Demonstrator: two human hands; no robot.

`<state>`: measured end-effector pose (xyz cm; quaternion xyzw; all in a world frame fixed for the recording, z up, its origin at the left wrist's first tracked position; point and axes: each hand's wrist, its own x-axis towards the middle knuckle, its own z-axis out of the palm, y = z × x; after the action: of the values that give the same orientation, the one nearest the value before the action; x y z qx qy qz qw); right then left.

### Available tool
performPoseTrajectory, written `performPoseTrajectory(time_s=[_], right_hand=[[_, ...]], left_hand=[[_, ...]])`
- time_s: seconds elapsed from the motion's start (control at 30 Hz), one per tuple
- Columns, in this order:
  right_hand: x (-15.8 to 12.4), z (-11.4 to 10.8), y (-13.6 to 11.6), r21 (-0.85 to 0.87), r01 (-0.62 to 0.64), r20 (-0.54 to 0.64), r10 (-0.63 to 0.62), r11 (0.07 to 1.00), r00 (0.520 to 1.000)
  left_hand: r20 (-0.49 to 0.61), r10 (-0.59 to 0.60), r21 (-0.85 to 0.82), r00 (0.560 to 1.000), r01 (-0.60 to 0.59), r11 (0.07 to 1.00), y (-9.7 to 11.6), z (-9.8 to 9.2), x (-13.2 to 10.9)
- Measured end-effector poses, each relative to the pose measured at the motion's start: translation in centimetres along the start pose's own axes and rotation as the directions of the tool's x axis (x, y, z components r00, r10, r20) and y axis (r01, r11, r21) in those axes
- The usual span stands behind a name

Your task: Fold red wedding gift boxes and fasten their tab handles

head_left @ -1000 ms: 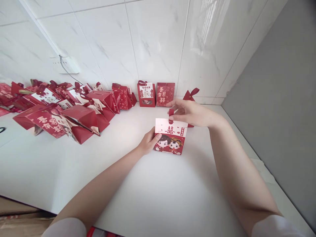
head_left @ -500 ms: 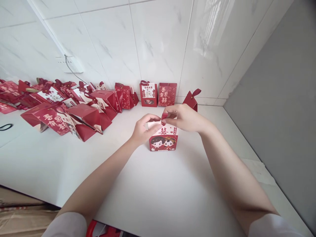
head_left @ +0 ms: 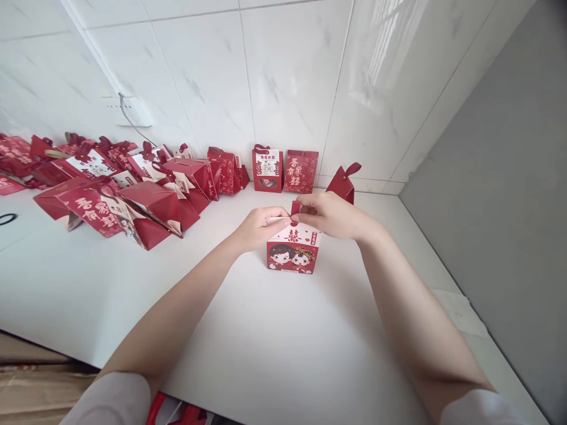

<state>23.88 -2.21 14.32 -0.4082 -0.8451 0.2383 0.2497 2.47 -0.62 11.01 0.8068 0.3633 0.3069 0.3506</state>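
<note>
A small red and white box [head_left: 291, 258] with two cartoon faces stands upright on the white table, between my hands. The fingers of my left hand [head_left: 261, 228] are closed on the top edge of this box, at its left side. My right hand [head_left: 326, 216] pinches a dark red ribbon [head_left: 295, 208] that rises from the middle of the box top. Both sets of fingertips nearly meet there, and some fingers are hidden behind the box.
Many red gift boxes [head_left: 150, 206] crowd the left of the white table [head_left: 274, 342]. Against the tiled wall stand a box with a window [head_left: 268, 171], a patterned red box [head_left: 300, 171] and a ribboned box [head_left: 340, 184]. A black loop [head_left: 7, 219] lies far left.
The ribbon stands a little higher above the box top. My left hand has flattened slightly along the top edge, showing more of the white panel. The view has shifted slightly.
</note>
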Motion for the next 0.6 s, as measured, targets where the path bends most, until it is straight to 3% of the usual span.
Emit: performPoseTrajectory(time_s=[0.17,0.6], right_hand=[[0.11,0.03,0.15,-0.016,0.017,-0.007,-0.017,1.000,1.000],[0.20,-0.23,0.66,0.101,0.025,0.077,-0.032,0.995,0.997]], left_hand=[[0.018,0.004,-0.105,1.000,-0.002,0.995,-1.08,0.51,-0.01],[0.027,0.097,0.066,0.995,-0.099,0.993,-0.35,-0.02,-0.32]])
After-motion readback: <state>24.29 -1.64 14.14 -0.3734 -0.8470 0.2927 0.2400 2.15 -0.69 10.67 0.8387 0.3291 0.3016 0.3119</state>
